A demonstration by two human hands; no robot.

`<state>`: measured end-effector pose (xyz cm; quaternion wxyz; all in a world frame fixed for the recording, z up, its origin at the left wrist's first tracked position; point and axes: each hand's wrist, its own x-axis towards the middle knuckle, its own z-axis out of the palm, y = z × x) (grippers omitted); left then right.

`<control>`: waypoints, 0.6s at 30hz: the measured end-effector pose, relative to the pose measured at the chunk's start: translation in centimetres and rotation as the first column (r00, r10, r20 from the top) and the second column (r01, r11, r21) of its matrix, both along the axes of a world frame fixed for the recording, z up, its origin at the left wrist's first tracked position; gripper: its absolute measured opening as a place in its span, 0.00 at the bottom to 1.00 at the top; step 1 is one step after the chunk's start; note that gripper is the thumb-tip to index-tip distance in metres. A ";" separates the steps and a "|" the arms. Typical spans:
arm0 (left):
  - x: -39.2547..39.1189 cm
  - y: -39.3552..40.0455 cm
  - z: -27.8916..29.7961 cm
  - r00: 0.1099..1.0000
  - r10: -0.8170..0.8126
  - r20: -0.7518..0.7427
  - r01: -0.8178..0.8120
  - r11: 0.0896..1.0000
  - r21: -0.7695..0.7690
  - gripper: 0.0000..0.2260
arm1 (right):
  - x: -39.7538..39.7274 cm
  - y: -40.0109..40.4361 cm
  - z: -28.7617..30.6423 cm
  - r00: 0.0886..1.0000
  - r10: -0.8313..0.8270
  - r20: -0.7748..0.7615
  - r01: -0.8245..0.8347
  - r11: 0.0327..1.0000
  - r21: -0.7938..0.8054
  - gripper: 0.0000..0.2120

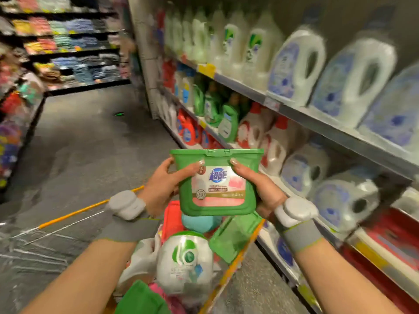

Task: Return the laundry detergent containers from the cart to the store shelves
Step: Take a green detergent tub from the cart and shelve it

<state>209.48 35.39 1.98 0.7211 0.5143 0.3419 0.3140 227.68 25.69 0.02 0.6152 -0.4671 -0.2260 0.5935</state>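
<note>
A: Start nearest. What lies at the bottom of the view?

B: The cart, with an orange rim running up its right side. In it lies a white detergent bottle with a green logo, a green box lid-side down against the rim, a teal thing and something red under it. More green and pink packs sit at the very bottom edge, too blurred to name.

A: And the hands?

B: Both are up over the cart, holding a green detergent box between them. The left hand grips its left side, thumb laid across the front near the label. The right hand grips the right side, thumb on the front below the lid. Each wrist wears a grey cuff with a white device on it.

A: How is the box held?

B: Upright, label towards the camera, hinged lid at the top. It hangs in the air above the cart, clear of the shelves.

A: What is to the right?

B: Store shelves in tiers. White jugs with purple labels stand on the upper tier and again lower down, close by. Farther along stand white-and-red bottles, green refill pouches and pale bottles with green marks.

A: And beyond?

B: Grey floor, then racks of folded cloth at the aisle's far end.
</note>
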 end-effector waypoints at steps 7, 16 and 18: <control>6.4 -11.1 2.0 0.928 -0.372 0.034 0.372 0.928 0.011 0.31 | 1.8 -17.0 2.2 0.927 -0.372 0.049 0.368 0.927 0.075 0.26; 16.4 -28.0 2.4 0.694 -0.720 0.024 0.718 0.694 0.051 0.32 | 3.6 -38.6 3.5 0.716 -0.696 0.047 0.693 0.718 0.070 0.41; 18.1 -32.6 2.5 0.637 -0.770 0.022 0.769 0.637 0.054 0.32 | 3.7 -43.5 3.4 0.646 -0.763 0.033 0.760 0.647 0.064 0.39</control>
